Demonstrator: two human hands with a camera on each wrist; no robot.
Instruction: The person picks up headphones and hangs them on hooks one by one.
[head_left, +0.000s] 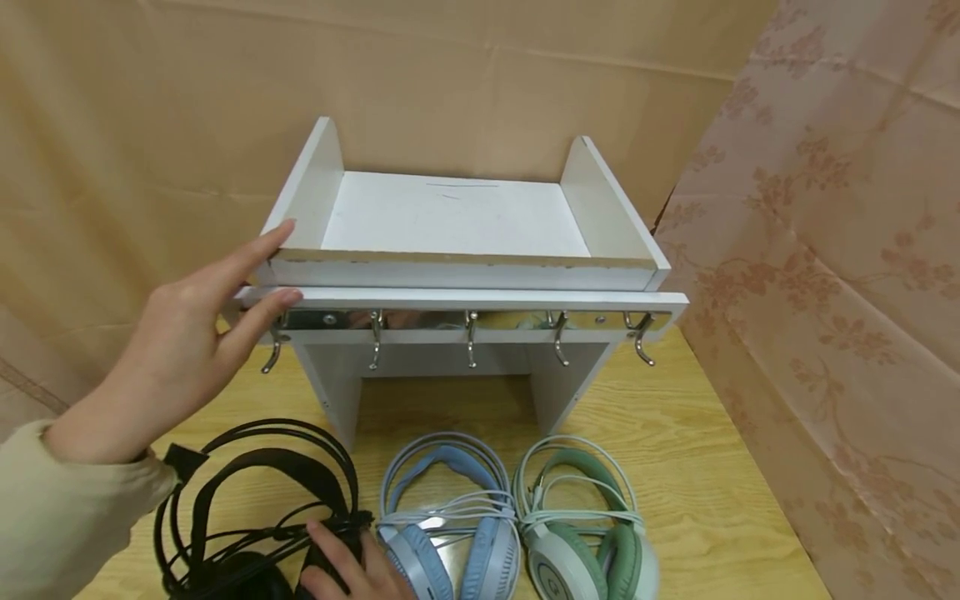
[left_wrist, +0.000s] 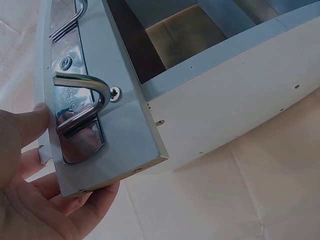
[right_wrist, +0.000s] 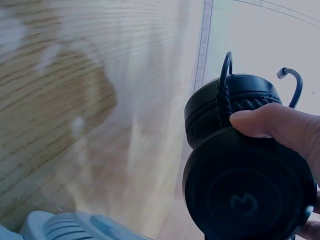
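A white wooden shelf (head_left: 480,297) stands on the table, with a metal hook strip (left_wrist: 75,110) along its front board. My left hand (head_left: 187,333) grips the left end of that board. In the left wrist view its thumb lies at one edge and its fingers curl under the board. Black headphones (head_left: 258,457) with looped black cable sit in front of the shelf at the left. Around one of their ear cups (right_wrist: 240,200), my right hand (head_left: 360,571) is curled, its thumb (right_wrist: 272,125) on the cup's edge. Part of the right hand is outside the head view.
Blue headphones (head_left: 491,562) and white-green headphones (head_left: 622,567), with bundled cables, lie right of the black pair on the wooden table (head_left: 697,467). Beige cloth (head_left: 480,83) hangs behind; patterned pink cloth (head_left: 840,292) hangs on the right.
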